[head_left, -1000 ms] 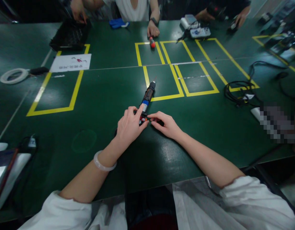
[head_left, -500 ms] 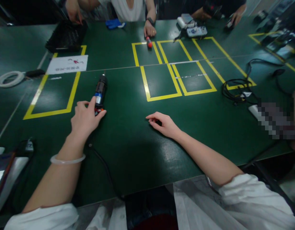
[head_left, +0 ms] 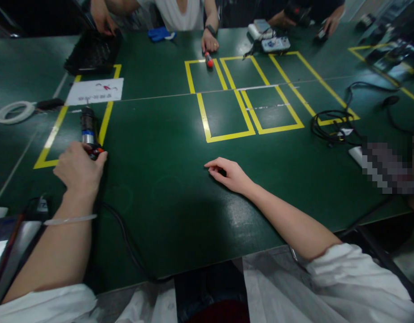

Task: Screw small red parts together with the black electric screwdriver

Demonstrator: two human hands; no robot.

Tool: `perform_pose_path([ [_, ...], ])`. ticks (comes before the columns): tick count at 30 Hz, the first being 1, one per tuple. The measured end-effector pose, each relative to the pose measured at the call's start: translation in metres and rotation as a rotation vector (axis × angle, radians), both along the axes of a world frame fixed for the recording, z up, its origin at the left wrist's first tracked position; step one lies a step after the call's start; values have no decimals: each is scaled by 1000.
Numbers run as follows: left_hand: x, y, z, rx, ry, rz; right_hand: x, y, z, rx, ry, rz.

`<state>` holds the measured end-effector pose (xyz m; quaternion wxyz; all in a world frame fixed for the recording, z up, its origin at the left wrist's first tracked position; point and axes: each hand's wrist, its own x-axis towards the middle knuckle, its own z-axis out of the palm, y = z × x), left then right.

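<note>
My left hand (head_left: 79,165) is closed around the rear of a corded electric screwdriver (head_left: 88,122). The tool has a dark body, a blue and silver band and orange-red parts near my thumb. Its thin tip points away from me, over the left yellow-taped rectangle (head_left: 106,123). A black cord (head_left: 124,229) runs from beneath my wrist to the table's near edge. My right hand (head_left: 231,174) rests on the green table (head_left: 173,179), fingers loosely curled, with a gap beside the thumb and nothing held.
A white paper sign (head_left: 94,91) and a black tray (head_left: 92,51) lie at the far left, near a white ring (head_left: 14,112). Across the table, a person's hand (head_left: 210,41) touches a red-handled tool (head_left: 209,60). Coiled black cable (head_left: 328,128) lies right.
My left hand has moved left with the electric screwdriver, bringing it over the left taped rectangle. The cord has shifted along. My right hand stays where it was.
</note>
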<state>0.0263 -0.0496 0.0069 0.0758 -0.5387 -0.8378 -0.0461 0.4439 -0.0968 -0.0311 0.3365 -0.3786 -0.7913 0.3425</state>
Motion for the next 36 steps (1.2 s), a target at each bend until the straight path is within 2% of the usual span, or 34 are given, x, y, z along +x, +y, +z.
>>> perform_pose_path([
  [5,1,0,3,-39,63,24,0,0,0,-1,-9,2],
  [9,1,6,13,-92,88,32,-1,0,1,-1,-4,8],
  [11,11,8,20,-56,79,-4,-1,0,1,-3,-2,10],
  [13,33,7,27,35,28,-97,-1,0,1,-4,-2,11],
  [15,65,2,30,90,-142,-267,-1,0,1,-10,0,7],
  [16,84,-1,31,72,-294,-396,-1,0,1,-17,2,3],
  [19,140,-12,29,-106,-779,-705,0,0,-1,-54,36,-6],
  [22,179,-23,22,-282,-997,-863,0,0,-2,-123,125,19],
  [25,197,-32,11,-376,-1224,-896,-3,-1,-2,-195,227,49],
  [28,203,-38,-3,-425,-1397,-901,-6,-3,-2,-229,257,64],
  [32,206,-40,-15,-422,-1482,-888,-8,-5,-1,-255,234,61],
  [36,205,-38,-23,-390,-1548,-821,-7,-5,-3,-265,268,20],
])
